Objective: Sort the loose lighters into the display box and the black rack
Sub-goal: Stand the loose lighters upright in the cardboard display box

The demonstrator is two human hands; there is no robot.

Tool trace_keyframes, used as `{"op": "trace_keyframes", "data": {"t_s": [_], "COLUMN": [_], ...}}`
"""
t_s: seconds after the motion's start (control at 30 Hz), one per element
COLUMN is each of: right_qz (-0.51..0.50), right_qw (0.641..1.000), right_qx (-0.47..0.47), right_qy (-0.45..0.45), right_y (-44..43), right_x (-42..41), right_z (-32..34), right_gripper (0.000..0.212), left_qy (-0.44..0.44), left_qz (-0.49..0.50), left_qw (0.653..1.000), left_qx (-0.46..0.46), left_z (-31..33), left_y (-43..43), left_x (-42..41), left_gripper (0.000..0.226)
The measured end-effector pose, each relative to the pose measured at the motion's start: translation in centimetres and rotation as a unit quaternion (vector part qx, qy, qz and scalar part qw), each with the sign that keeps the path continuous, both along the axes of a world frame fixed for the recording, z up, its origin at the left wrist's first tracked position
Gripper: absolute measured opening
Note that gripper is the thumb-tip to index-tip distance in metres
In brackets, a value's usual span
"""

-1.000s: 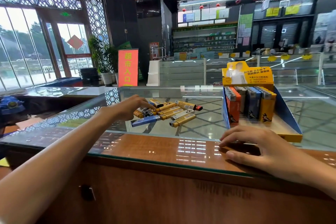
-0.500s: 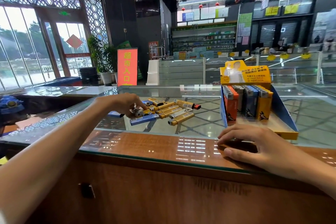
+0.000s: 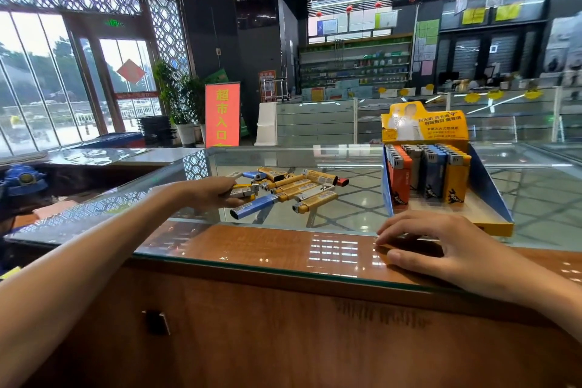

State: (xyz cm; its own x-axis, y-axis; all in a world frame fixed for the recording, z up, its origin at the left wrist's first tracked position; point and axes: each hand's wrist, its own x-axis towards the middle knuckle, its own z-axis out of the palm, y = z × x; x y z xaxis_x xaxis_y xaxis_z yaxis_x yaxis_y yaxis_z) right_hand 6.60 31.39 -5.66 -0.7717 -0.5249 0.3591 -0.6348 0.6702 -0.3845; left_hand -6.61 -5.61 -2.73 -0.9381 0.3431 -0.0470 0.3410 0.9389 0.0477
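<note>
Several loose lighters (image 3: 293, 189), mostly yellow with some blue, white and one orange, lie in a pile on the glass counter. My left hand (image 3: 209, 192) is at the pile's left edge and pinches a yellow lighter (image 3: 245, 190) between thumb and fingers. A blue lighter (image 3: 253, 206) lies just in front of that hand. To the right stands the yellow-and-blue display box (image 3: 491, 195) with upright rows of orange, grey, blue and yellow lighters. My right hand (image 3: 441, 242) rests on the counter at the box's front left corner, fingers spread and relaxed. No black rack is in view.
The glass counter top (image 3: 346, 217) has a wooden strip (image 3: 267, 246) along my side. Behind are other glass showcases (image 3: 315, 123), an orange floor sign (image 3: 222, 115) and shop shelves.
My left hand drew back to the pile's left edge and now holds a yellow lighter slightly raised. My right hand stayed at the box corner.
</note>
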Motion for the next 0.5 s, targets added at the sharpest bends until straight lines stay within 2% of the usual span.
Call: {"op": "trace_keyframes", "data": {"t_s": [0.13, 0.17, 0.2, 0.27, 0.3, 0.33, 0.37, 0.4, 0.43, 0.5], "right_qz": [0.001, -0.001, -0.002, -0.005, -0.006, -0.006, -0.006, -0.006, -0.007, -0.008], "right_qw": [1.000, 1.000, 1.000, 1.000, 1.000, 1.000, 1.000, 1.000, 1.000, 1.000], "right_qx": [-0.005, -0.004, -0.001, 0.003, 0.002, 0.003, 0.003, 0.002, 0.001, 0.001], "right_qy": [-0.002, -0.004, -0.005, -0.009, -0.010, -0.011, -0.010, -0.009, -0.009, -0.009], "right_y": [-0.1, -0.1, -0.1, -0.1, -0.1, -0.1, -0.1, -0.2, -0.2, -0.1], "right_x": [0.1, 0.1, 0.1, 0.2, 0.2, 0.2, 0.2, 0.2, 0.2, 0.2], "right_z": [0.1, 0.1, 0.1, 0.1, 0.1, 0.1, 0.1, 0.1, 0.2, 0.2], "right_gripper": [0.038, 0.038, 0.038, 0.036, 0.035, 0.035, 0.035, 0.035, 0.036, 0.036], "left_qy": [0.040, 0.044, 0.034, -0.002, -0.024, -0.042, -0.071, -0.095, -0.096, -0.016], "left_qz": [0.027, 0.036, 0.058, 0.105, 0.127, 0.132, 0.127, 0.117, 0.106, 0.103], "left_qw": [0.999, 0.998, 0.994, 0.953, 0.928, 0.920, 0.918, 0.931, 0.955, 0.992], "left_qx": [-0.011, 0.017, 0.088, 0.285, 0.350, 0.367, 0.369, 0.333, 0.259, 0.065], "left_z": [-0.5, -0.7, -0.9, -0.8, -0.5, -0.1, 0.2, 0.6, 0.9, 1.0], "left_y": [-0.3, -0.3, -0.2, 0.5, 0.7, 0.8, 0.9, 0.9, 0.8, 0.6], "left_x": [-0.6, -1.0, -1.3, -1.4, -1.6, -1.6, -1.4, -1.0, -0.5, 0.1], "left_gripper": [0.013, 0.014, 0.018, 0.030, 0.035, 0.037, 0.037, 0.035, 0.030, 0.014]}}
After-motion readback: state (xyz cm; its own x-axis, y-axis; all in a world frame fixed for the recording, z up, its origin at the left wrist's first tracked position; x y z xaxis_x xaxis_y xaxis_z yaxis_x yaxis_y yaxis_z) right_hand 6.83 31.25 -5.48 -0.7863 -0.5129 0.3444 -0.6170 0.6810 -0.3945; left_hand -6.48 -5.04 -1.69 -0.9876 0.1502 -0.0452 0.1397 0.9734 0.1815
